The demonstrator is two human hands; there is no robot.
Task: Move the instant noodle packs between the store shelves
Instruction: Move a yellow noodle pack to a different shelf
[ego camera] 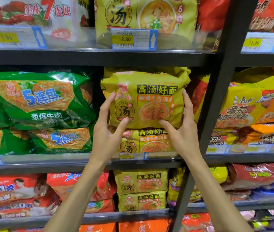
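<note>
On the middle shelf point(99, 57), left hand point(107, 131) and right hand point(183, 129) clasp a crinkled yellow noodle pack point(149, 97).

On the middle shelf point(99, 162), the held noodle pack point(147, 99) is sitting on top of a second pack point(147, 141). The left hand point(107, 131) is pressing its left edge, the right hand point(184, 131) its right edge. A stack of bags point(40, 104) is lying to its left; an upright post point(216, 97) is standing to its right.
</note>
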